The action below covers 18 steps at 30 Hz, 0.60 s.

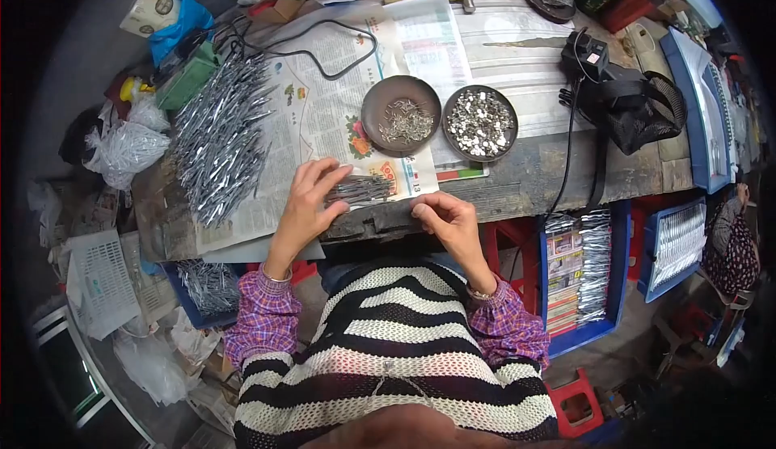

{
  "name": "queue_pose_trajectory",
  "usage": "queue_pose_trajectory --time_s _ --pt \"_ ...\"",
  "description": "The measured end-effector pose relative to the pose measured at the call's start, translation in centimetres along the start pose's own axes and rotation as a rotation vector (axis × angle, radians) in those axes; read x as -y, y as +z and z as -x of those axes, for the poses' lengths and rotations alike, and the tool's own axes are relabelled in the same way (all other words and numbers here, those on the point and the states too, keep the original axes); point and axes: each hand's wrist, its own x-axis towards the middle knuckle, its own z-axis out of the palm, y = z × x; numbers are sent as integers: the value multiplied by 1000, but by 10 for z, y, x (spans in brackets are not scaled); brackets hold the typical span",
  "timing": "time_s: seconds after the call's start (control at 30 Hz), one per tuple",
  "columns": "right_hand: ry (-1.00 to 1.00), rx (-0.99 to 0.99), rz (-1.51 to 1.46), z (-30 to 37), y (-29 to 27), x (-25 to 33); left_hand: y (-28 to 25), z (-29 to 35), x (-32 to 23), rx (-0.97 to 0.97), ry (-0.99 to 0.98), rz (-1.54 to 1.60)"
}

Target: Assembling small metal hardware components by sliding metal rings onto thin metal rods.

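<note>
My left hand point(309, 200) curls its thumb and fingers around the left end of a row of slender dark metal pieces point(362, 189) at the table's near edge. To the right of that row, my right hand point(449, 218) has its thumb and forefinger pinched together; anything between them is too small to make out. Beyond the hands stand two round dark dishes. A brown dish point(376, 97) contains small thin metal pins, and a second dish point(491, 155) beside it is full of small shiny metal bits. At left lies a large heap of slender silvery metal pieces point(222, 130).
Newspaper point(319, 118) covers part of the worn wooden table point(517, 182). A black cable point(356, 30) loops over it. Behind are a hammer point(466, 0) and cardboard boxes; at right, a black mesh bag point(647, 113). Blue trays point(618, 271) of metal pieces stand below, near a red stool point(575, 404).
</note>
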Motion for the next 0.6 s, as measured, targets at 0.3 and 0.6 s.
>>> queue_pose_trajectory --time_s 0.3,0.6 --pt "1 -47 21 -1 4 0 5 -9 -7 5 94 -87" --pt "-37 -50 76 0 6 -1 14 -20 -16 10 73 -88"
